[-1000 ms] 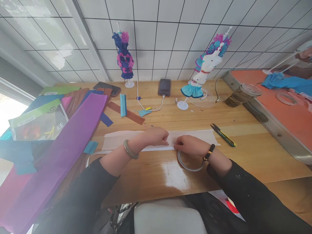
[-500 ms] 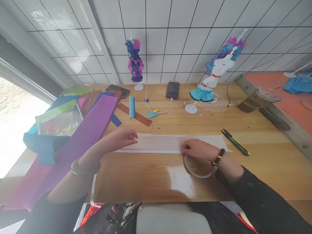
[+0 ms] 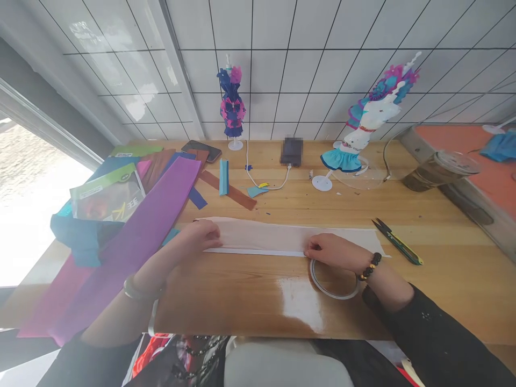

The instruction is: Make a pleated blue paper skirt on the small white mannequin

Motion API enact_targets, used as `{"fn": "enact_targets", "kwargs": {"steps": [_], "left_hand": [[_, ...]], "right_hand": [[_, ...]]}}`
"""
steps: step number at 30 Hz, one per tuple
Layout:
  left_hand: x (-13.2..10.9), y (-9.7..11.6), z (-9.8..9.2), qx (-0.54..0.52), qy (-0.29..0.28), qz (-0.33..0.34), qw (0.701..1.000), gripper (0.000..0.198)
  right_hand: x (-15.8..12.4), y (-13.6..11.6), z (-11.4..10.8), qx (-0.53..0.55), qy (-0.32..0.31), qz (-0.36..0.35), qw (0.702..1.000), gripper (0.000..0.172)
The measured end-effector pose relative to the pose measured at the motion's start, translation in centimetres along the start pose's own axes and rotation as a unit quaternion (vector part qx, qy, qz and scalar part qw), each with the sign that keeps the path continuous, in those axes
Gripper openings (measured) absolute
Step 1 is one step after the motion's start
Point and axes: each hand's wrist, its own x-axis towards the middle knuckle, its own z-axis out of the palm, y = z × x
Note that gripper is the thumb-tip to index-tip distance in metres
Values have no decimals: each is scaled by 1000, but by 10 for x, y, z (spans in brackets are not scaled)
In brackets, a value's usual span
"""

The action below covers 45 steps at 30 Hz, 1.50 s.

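Observation:
A long pale strip of paper (image 3: 262, 236) lies across the table, with a narrow white band of tape (image 3: 258, 252) along its near edge. My left hand (image 3: 197, 236) is closed at the strip's left end, fingers curled over the paper. Farther right, my right hand (image 3: 336, 250) pinches at the near edge, where the white band stops. A thin tape roll (image 3: 336, 296) lies flat on the table just below this hand, partly covered by it. Thread snips (image 3: 397, 241) with green and yellow handles rest beyond the strip's right end.
Purple sheets (image 3: 161, 215) and a clear packet (image 3: 108, 196) are heaped at the left. Farther back are a phone (image 3: 201, 150), brown paper (image 3: 229, 191), a cabled dark box (image 3: 291, 151), decorated dress stands (image 3: 233, 110) (image 3: 342, 159) and a lidded cup (image 3: 437, 169).
My left hand has moved slightly left and down onto the strip's left end, and its fingers have closed there. My right hand stays at the near edge. The whole view has shifted a little.

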Motion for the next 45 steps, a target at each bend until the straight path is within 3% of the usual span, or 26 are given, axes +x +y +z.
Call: {"fn": "enact_targets", "kwargs": {"steps": [5, 13, 19, 25, 31, 34, 36, 39, 45], "left_hand": [[2, 1, -1, 1, -4, 3, 1000, 30], [1, 8, 0, 86, 18, -3, 996, 30], [3, 21, 15, 80, 59, 46, 994, 27], [11, 48, 36, 84, 22, 116, 989, 20], [8, 98, 58, 234, 58, 223, 945, 30], [6, 124, 69, 242, 63, 260, 933, 23], [9, 136, 75, 232, 70, 263, 934, 30], [19, 146, 83, 225, 78, 249, 939, 43], [32, 151, 87, 246, 85, 255, 931, 36]], "right_hand": [[0, 0, 0, 1, 1, 4, 1000, 25], [-2, 0, 1, 0, 12, 2, 1000, 24], [-2, -1, 1, -3, 14, -3, 1000, 24], [-1, 0, 1, -6, 15, -1, 1000, 25], [-1, 1, 2, -6, 25, 3, 1000, 24], [-1, 1, 3, -6, 32, 5, 999, 24], [-1, 0, 3, -6, 34, 5, 999, 24], [-1, 0, 3, -7, 36, 6, 999, 24], [-4, -2, 3, -8, 40, 15, 999, 25]]}}
